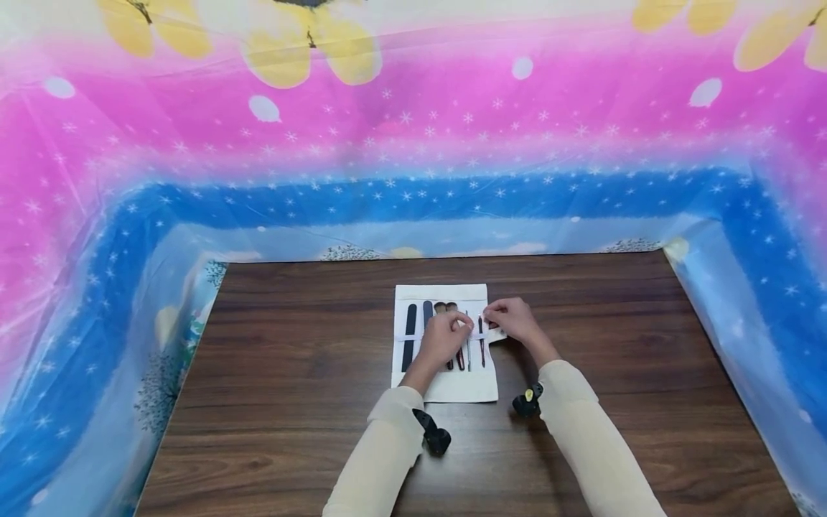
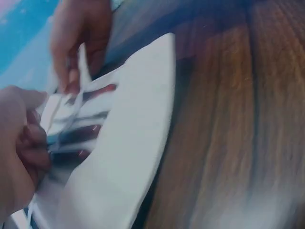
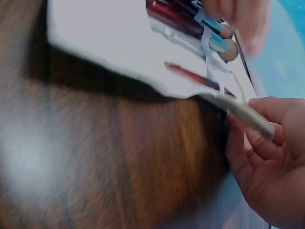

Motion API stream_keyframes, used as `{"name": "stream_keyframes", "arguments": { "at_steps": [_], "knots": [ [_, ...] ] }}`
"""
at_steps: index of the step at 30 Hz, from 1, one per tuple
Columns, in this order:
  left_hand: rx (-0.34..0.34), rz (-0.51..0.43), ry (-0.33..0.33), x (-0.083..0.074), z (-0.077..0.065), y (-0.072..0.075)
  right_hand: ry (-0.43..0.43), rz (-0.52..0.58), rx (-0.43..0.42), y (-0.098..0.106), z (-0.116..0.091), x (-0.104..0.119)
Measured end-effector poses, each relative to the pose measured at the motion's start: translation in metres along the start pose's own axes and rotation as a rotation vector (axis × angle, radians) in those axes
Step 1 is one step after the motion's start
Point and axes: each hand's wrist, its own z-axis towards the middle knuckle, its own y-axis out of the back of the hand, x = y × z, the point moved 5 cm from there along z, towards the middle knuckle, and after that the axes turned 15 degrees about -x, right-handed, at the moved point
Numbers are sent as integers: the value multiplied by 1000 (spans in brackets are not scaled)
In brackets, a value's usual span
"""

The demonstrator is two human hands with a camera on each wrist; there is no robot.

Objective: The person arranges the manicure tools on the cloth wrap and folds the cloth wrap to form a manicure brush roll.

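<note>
A white fabric tool roll (image 1: pixel 446 391) lies unrolled on the table, its tools tucked under a thin pale elastic band (image 3: pixel 207 50). From left to right it holds a black nail file (image 1: pixel 410 337), a dark grey file (image 1: pixel 428 312), two brushes (image 1: pixel 451 307), a slim metal tool (image 3: pixel 178 38) and a dark red thin tool (image 1: pixel 482 345). My left hand (image 1: pixel 444 336) hovers over the brushes with curled fingers; whether they pinch the band is hidden. On the right, my right hand (image 1: pixel 513 319) pinches the roll's raised side flap (image 3: pixel 245 117) between thumb and fingers.
The roll rests on a dark wood-grain table (image 1: pixel 291 395). A pink and blue patterned cloth (image 1: pixel 413 194) surrounds the table at the back and sides. Black wrist cameras are strapped at both cream sleeves (image 1: pixel 381 459). The left wrist view is blurred.
</note>
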Motion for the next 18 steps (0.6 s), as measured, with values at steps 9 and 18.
{"name": "stream_keyframes", "arguments": {
  "at_steps": [9, 18],
  "knots": [
    [-322, -51, -26, 27, 13, 71, -28, 145, -40, 20, -11, -17],
    [-262, 227, -4, 53, 37, 126, -152, 305, 0, 25, -55, -38]
  ]
}}
